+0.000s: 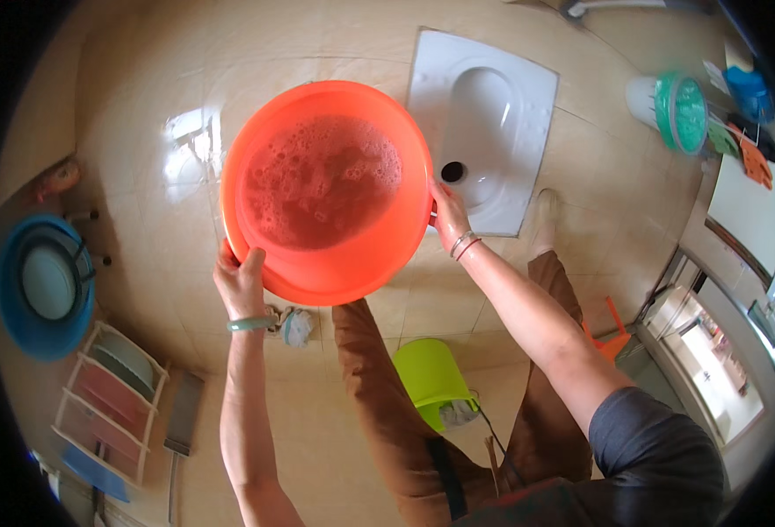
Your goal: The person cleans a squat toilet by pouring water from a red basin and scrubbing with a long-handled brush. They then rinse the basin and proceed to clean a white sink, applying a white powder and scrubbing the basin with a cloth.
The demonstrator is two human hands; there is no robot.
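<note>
Two hands grip an orange basin (326, 189) of foamy, reddish water by opposite rims: the left hand (241, 279) closed on the near-left edge, the right hand (450, 217) clamped on the right edge. Just beyond the right hand lies a white squat toilet (493, 123). Carrying appears under way; tipping would call for steady, level control.

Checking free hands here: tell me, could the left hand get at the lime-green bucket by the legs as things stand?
Probably not: the left hand grips the rim of the orange basin of foamy water, with the right hand opposite. The lime-green bucket stands low, between the legs.
</note>
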